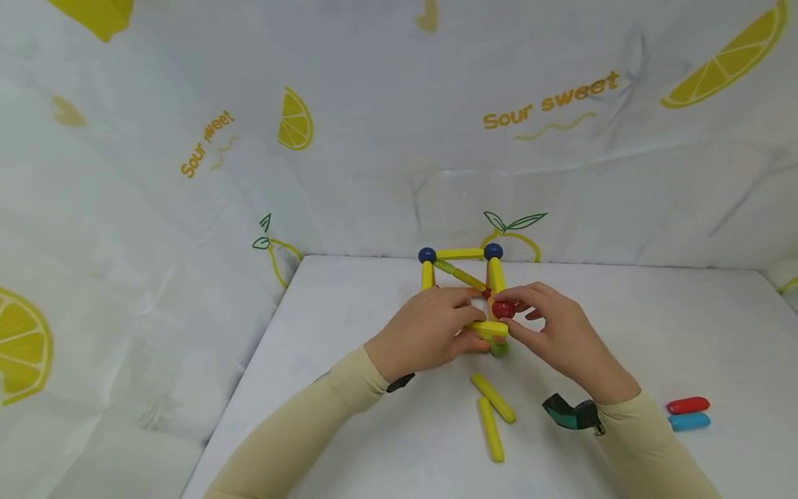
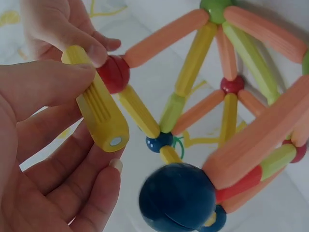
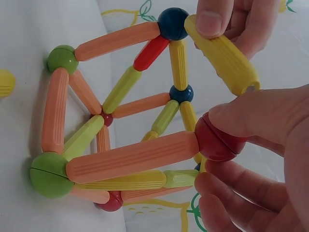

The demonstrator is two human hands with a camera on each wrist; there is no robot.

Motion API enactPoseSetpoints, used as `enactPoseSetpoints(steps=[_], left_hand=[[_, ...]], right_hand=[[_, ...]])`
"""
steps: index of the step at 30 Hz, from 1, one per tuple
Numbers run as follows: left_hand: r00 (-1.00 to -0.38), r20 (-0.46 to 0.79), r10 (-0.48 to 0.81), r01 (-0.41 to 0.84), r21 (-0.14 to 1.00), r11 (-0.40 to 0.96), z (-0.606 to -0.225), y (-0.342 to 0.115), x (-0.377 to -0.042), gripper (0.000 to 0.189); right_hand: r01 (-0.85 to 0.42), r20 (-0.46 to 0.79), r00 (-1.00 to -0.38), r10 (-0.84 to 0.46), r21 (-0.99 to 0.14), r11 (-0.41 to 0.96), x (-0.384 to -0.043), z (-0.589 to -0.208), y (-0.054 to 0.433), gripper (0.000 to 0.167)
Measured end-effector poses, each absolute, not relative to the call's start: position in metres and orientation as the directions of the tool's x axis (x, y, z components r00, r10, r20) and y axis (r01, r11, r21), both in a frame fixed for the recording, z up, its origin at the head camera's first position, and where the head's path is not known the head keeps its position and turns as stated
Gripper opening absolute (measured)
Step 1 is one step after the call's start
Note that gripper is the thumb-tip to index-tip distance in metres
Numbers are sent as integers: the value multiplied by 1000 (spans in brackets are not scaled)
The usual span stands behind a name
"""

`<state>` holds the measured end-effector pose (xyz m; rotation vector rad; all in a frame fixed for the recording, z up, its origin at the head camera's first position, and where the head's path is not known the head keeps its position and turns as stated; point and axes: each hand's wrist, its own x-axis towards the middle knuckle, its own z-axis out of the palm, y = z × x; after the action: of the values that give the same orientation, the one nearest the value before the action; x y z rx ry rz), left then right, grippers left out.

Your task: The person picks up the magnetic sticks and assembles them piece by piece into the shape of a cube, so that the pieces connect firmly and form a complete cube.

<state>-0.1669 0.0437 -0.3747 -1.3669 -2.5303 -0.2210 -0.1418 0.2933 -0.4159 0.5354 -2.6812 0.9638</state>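
My left hand [image 1: 427, 329] pinches a yellow magnetic rod [image 2: 101, 106] between thumb and fingers; a metal disc shows in its near end. With thumb and fingertips my right hand [image 1: 557, 329] holds a red ball [image 3: 219, 137] at a corner of a frame built of rods and balls. An orange rod [image 3: 135, 154] runs from that red ball to a green ball [image 3: 50, 174]. In the right wrist view, the pinched rod's far end lies right at a blue ball [image 3: 173, 24], and its near end is close above the red ball.
Two loose yellow rods, one farther [image 1: 493, 398] and one nearer [image 1: 490, 430], lie on the white table [image 1: 349, 430] in front of the frame. A red rod [image 1: 688, 405] and a light blue rod [image 1: 688, 421] lie at the right. A lemon-print cloth [image 1: 386, 138] hangs behind.
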Motion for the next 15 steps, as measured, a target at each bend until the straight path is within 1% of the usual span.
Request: enactPoseSetpoints(steps=[4, 7, 15], left_hand=[[-545, 330, 771, 818, 6, 576, -377, 41, -172, 22], [-544, 363, 756, 813, 3, 583, -379, 39, -175, 25], [-576, 339, 744, 788, -10, 615, -384, 37, -181, 31]], right_hand=[[-420, 341, -902, -263, -560, 715, -142, -415, 293, 37], [-419, 338, -903, -265, -558, 716, -142, -414, 293, 38], [-417, 337, -904, -264, -554, 720, -142, -413, 294, 37]])
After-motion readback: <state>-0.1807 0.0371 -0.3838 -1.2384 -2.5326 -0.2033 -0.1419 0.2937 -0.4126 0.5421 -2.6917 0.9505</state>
